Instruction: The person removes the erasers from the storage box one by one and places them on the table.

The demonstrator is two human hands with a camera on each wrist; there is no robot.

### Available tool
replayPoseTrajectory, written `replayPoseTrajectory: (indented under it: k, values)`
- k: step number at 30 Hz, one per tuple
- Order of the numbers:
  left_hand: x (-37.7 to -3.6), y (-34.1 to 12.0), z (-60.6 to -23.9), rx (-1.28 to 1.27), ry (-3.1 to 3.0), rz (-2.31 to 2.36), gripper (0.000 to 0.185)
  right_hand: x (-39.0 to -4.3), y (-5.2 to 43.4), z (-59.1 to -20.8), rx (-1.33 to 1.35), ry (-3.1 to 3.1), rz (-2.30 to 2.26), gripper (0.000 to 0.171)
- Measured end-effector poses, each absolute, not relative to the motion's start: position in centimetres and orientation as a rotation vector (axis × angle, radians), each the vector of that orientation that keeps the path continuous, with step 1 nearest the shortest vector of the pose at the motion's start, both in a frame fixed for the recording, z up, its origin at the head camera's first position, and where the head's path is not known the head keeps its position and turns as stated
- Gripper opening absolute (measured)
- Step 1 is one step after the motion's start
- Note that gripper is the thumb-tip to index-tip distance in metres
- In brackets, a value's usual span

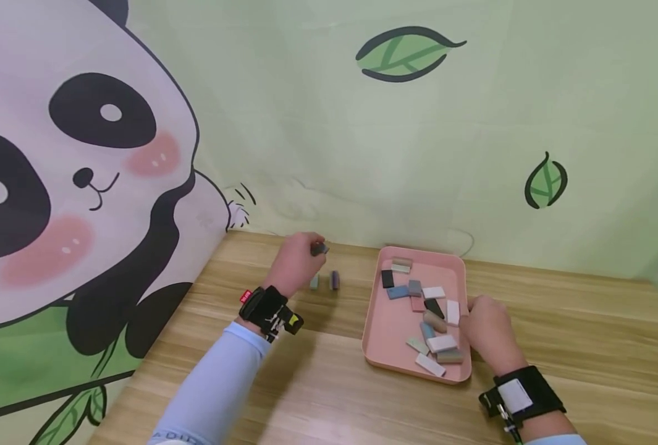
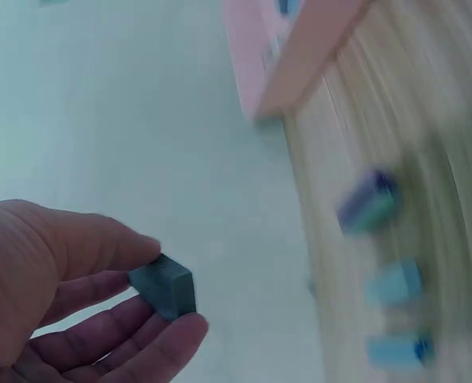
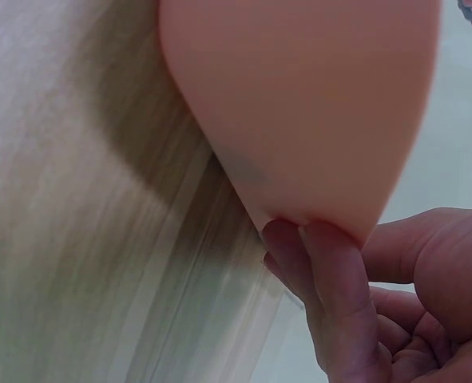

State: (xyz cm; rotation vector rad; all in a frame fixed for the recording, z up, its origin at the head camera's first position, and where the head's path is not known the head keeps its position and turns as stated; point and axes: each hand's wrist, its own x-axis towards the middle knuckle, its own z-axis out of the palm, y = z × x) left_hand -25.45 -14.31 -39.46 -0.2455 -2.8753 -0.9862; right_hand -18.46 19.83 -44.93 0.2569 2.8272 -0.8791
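Observation:
My left hand (image 1: pixel 297 262) pinches a small dark grey block (image 2: pixel 168 287) between thumb and fingertips, held above the table. Below it on the wood stand a pale green block (image 1: pixel 314 282) and a dark purple block (image 1: pixel 335 280). The left wrist view shows these blurred, with another pale blue-green block (image 2: pixel 398 351) alongside. At the right side of a pink tray (image 1: pixel 374 321), my right hand (image 1: pixel 489 327) grips the rim. In the right wrist view its fingers (image 3: pixel 335 271) lie against the tray's outer wall, while the thumb reaches over the rim.
Inside the tray lie several small blocks, among them a white block (image 1: pixel 430 364), a black block (image 1: pixel 387 279) and a blue block (image 1: pixel 398 292). Behind the wooden table (image 1: pixel 579 327) hangs a pale green backdrop (image 1: pixel 317 123) with a panda and leaves.

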Motion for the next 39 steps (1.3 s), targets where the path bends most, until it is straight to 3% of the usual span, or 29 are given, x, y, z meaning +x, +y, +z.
replayPoseTrajectory:
  k: [18, 39]
  values:
    - [-28.1, -24.6, -47.0, 0.275, -2.792, -0.842, 0.031, -18.5, 19.9, -45.3, 0.233, 2.868, -0.849, 0.022]
    - [-27.8, -24.2, -47.5, 0.394, -2.921, -0.792, 0.031, -18.7, 19.8, -45.2, 0.267, 2.867, -0.842, 0.021]
